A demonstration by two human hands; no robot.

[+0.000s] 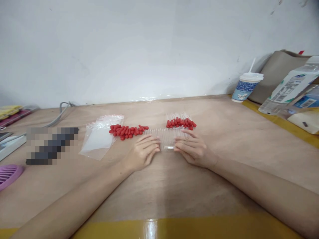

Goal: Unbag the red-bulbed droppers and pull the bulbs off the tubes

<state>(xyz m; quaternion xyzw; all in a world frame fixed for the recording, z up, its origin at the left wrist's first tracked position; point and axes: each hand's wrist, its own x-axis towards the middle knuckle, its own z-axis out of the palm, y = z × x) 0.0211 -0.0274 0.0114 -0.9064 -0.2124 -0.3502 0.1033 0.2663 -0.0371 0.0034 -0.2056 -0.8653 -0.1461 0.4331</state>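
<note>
A row of thin clear glass tubes (166,139) lies side by side on the table between my hands. My left hand (146,151) rests at the row's left side, fingers stretched out and touching the tubes. From the right, my right hand (193,147) touches the other side, its fingers also extended. Just beyond my left hand is a pile of red rubber bulbs (128,130). Behind the row, a group of clear thin tubes with red bulbs on their near ends (181,122) lies together. Parts of the tube row are hidden under my fingers.
Clear zip bags (99,137) lie left of the loose bulbs. Farther left are a blurred-out dark object (52,146), a cable (59,114) and a purple slotted object (10,176). A paper cup with a straw (245,88) and a plastic bottle (286,88) stand at the right.
</note>
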